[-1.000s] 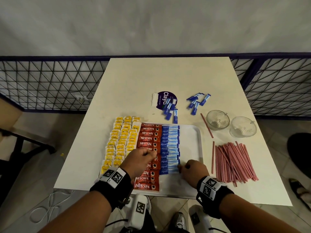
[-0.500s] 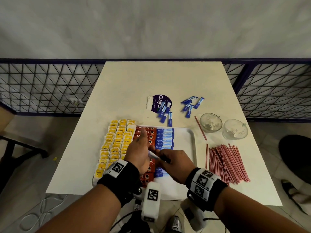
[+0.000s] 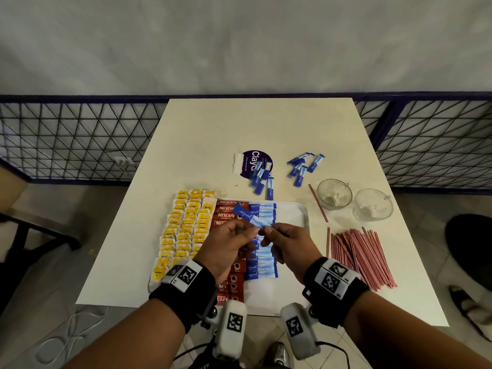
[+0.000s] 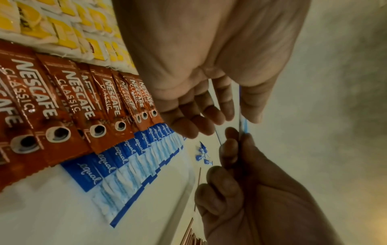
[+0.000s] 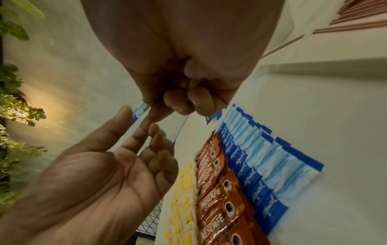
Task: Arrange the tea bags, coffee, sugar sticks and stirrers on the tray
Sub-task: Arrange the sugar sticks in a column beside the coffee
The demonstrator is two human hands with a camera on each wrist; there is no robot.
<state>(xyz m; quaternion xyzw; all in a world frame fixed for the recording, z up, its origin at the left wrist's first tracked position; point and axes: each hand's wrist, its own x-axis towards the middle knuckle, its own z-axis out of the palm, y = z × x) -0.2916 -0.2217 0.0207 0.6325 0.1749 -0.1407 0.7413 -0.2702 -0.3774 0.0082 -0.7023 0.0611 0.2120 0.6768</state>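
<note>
Both hands hover over the white tray [image 3: 292,217]. My right hand [image 3: 267,231] pinches the near end of two blue sugar sticks [image 3: 250,217] between thumb and forefinger [image 5: 155,102]. My left hand [image 3: 251,231] meets it, thumb and index finger [image 4: 228,107] on either side of the same sticks [image 4: 243,123]. On the tray lie yellow tea bags [image 3: 186,227], red coffee sachets [image 3: 227,209] and a row of sugar sticks [image 3: 262,262]. Red stirrers [image 3: 356,254] lie in a pile on the table, right of the tray.
Loose sugar sticks [image 3: 303,166] lie beyond the tray, some on a purple sticker [image 3: 250,161]. Two glass cups [image 3: 334,194] and a single stirrer [image 3: 318,202] sit at the right. A metal railing [image 3: 66,139] runs behind the table. Someone's foot [image 3: 468,302] is at the right.
Both hands have risen from the near end of the sugar row. The right hand took up sugar sticks, and the left hand came over to meet it above the tray's middle.
</note>
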